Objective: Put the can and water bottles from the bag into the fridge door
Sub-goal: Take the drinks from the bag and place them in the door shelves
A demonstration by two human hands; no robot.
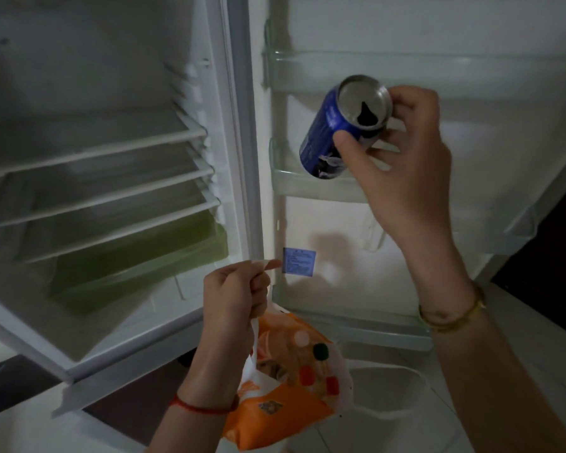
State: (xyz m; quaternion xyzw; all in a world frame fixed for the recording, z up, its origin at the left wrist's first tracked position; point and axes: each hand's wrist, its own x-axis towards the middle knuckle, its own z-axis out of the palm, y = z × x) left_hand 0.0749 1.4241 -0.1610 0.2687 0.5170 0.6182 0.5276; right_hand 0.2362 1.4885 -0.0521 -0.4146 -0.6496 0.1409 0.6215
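The right hand [402, 178] holds the blue can [337, 132] tilted, fingers [350, 142] wrapped around its upper end, in front of the fridge door's [389, 31] middle shelf [307, 181]. The left hand [239, 289] pinches the handle of the orange bag [285, 410], which hangs below it.

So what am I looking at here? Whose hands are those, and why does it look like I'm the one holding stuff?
There is no machine here, just a person with a camera worn on the head. It looks forward and down, so you see what they see. The right hand holds a blue can, tilted, with its top already opened, in front of the middle door shelf of an open fridge. The left hand holds the handle of an orange and white bag that hangs lower down. The fridge door shelves look empty, so the can is not put away yet. I can't see into the bag.
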